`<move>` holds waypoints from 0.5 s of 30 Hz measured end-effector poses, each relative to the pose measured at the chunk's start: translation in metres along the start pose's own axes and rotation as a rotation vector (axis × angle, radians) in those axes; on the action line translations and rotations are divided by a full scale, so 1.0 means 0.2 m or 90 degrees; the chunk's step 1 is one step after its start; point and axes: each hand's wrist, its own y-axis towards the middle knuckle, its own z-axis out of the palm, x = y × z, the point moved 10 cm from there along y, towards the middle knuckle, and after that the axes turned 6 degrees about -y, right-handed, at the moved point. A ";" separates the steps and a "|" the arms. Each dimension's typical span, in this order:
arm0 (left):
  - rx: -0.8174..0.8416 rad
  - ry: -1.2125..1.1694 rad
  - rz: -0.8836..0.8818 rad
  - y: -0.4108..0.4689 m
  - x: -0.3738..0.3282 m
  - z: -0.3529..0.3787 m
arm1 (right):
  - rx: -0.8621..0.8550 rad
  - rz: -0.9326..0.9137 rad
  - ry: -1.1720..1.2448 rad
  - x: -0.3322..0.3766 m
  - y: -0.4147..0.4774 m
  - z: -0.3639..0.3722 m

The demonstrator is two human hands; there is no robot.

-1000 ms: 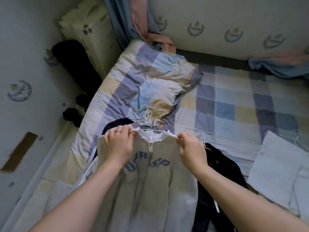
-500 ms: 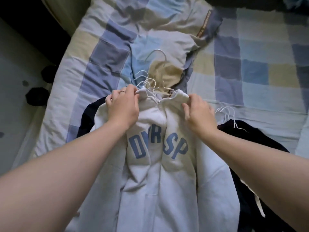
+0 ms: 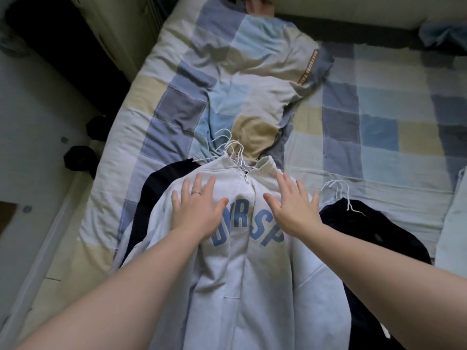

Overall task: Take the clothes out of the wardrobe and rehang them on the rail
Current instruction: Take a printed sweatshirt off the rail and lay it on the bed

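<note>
Both hands are flat on the sweatshirt [image 3: 242, 274], which lies face up on the quilt [image 3: 177, 109].

- Left hand [image 3: 199, 210]: fingers straight and spread, palm down on the chest, just left of the zip [image 3: 245, 181]. It grips nothing.
- Right hand [image 3: 293, 205]: the same, just right of the zip.
- A bunch of white wire hooks [image 3: 232, 147] sticks out of the collar, just past my fingertips. I cannot tell which hook belongs to this garment.
- A dark top [image 3: 374, 228] lies beside my right little finger with its own hooks, and more dark cloth shows under the sweatshirt by my left wrist.

Handling, my judgement:
- The fleece is soft and limp, and moderately heavy for cloth. It will sag and slide if I lift it by the body.
- The best hold is the hook at the collar, with the other hand under a shoulder.
- The wires are thin and look tangled, so I should separate one before lifting.
</note>
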 end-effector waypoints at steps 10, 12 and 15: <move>-0.049 0.005 -0.016 -0.88 -0.14 -0.33 | -0.001 -0.127 -0.072 0.05 -0.73 -0.46; -0.074 -0.051 -0.050 -1.08 -0.14 -0.39 | -0.001 -0.163 -0.078 0.07 -0.90 -0.54; -0.120 -0.140 -0.097 -1.39 -0.15 -0.45 | 0.002 -0.233 -0.088 0.12 -1.17 -0.62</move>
